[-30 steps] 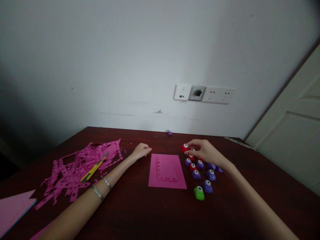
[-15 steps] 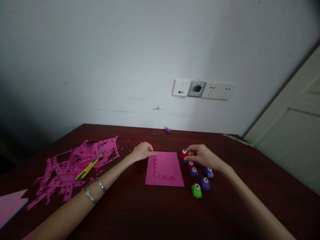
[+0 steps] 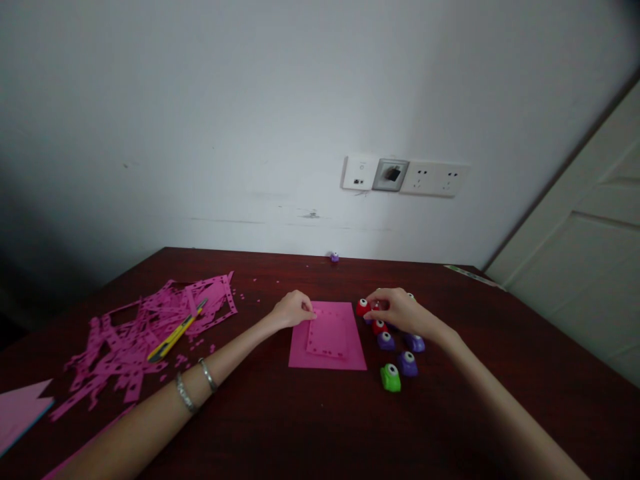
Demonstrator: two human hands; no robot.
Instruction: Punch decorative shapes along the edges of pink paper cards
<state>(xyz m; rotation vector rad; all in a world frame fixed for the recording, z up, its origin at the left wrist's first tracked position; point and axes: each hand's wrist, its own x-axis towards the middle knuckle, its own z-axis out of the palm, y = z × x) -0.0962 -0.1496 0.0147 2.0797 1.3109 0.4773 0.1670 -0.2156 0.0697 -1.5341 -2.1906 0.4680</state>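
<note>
My left hand (image 3: 294, 310) rests with curled fingers pinching the upper left corner of a small punched pink card (image 3: 328, 337) that lies on a larger pink sheet (image 3: 300, 353). My right hand (image 3: 395, 310) is closed on a red paper punch (image 3: 363, 307) at the right of the sheet. Below it stand several small punches: another red one (image 3: 379, 326), purple ones (image 3: 385, 341) and a green one (image 3: 390, 377).
A heap of pink paper scraps (image 3: 135, 337) with a yellow utility knife (image 3: 174, 335) lies at the left of the dark wooden table (image 3: 300, 427). Another pink sheet (image 3: 20, 410) is at the left edge. A lone purple punch (image 3: 335, 257) sits by the wall. Wall sockets (image 3: 405, 177) above.
My left hand has slid right from the bare table onto the corner of the small pink card. My right hand stayed on the red punch, lowering it a little toward the sheet's edge.
</note>
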